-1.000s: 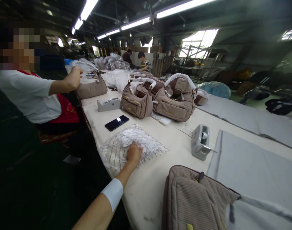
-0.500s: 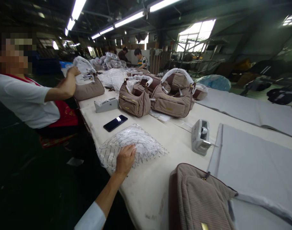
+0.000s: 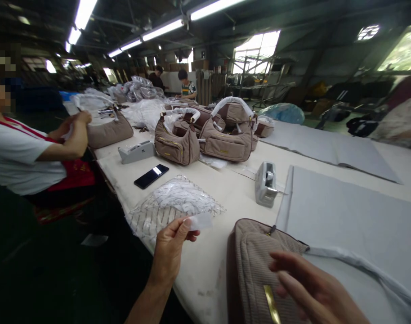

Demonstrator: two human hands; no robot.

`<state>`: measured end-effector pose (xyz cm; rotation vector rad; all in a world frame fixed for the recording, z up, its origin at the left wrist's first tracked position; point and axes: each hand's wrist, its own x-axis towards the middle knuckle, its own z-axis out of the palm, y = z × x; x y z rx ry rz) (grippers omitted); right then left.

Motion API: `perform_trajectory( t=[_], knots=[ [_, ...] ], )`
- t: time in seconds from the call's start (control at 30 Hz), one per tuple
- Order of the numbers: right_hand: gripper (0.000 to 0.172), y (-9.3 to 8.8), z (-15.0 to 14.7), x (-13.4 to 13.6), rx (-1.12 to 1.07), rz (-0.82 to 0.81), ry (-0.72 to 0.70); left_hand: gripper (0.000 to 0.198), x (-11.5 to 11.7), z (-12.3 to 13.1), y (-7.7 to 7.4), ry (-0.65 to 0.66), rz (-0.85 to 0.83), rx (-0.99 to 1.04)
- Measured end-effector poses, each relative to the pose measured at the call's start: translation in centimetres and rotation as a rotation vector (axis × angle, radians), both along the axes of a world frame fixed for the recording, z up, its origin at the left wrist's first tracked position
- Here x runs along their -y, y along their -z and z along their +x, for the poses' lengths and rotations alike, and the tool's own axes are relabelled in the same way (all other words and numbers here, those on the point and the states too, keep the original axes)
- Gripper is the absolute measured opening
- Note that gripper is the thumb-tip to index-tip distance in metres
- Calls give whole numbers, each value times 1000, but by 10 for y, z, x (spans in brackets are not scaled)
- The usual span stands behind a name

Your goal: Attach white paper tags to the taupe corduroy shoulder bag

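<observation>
Between thumb and fingers, my left hand pinches a small whitish translucent slip, raised above the table's near edge. Beyond it lies a clear plastic bag with dark print and white contents. My right hand, somewhat blurred, is open with its fingers apart over a taupe ribbed handbag. That handbag has dark red-brown sides and a gold plate, and its wrapped strap stretches to the right. Whether my right fingers touch the handbag I cannot tell.
A phone, a grey tape dispenser and another dispenser stand on the white table. Taupe handbags with wrapped handles cluster behind. Grey sheets lie to the right. A co-worker handles a bag at left.
My left hand has lifted off the printed plastic bag with the slip pinched in it. My right hand has come into view over the near handbag. The view has turned slightly right.
</observation>
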<state>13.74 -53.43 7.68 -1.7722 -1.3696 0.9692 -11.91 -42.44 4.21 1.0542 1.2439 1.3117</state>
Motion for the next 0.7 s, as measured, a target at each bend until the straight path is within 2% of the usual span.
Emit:
perform_trajectory(
  t=[0.03,0.07,0.13,0.2,0.3,0.37,0.43,0.5,0.57,0.63,0.7],
  knots=[
    [51,-7,-13,-12,-121,-29,-85,30,10,10,-6,45,-18,42],
    [52,-12,-25,-23,-227,-23,-97,28,20,17,-10,104,-33,49],
    [40,-16,-47,-39,-383,-29,-109,27,38,26,-14,235,-57,4],
    [30,-12,-59,-42,-363,8,-109,35,48,28,-16,367,-91,19],
    [25,-7,-62,-28,-161,119,-131,50,49,30,-20,530,-114,21],
    [22,-7,-54,-18,-83,149,-167,37,43,36,-25,661,-89,-118],
    [21,-7,-36,-14,-95,136,-153,22,33,45,-29,737,-74,-226],
    [27,-3,-8,-18,-85,118,-17,26,23,55,-29,687,-95,-204],
    [38,6,21,-29,35,91,129,28,14,64,-22,586,-131,-130],
    [46,19,43,-45,163,37,139,30,8,74,-11,542,-164,-82],
    [49,30,53,-63,196,-31,60,32,7,83,2,556,-182,-76]
  ],
)
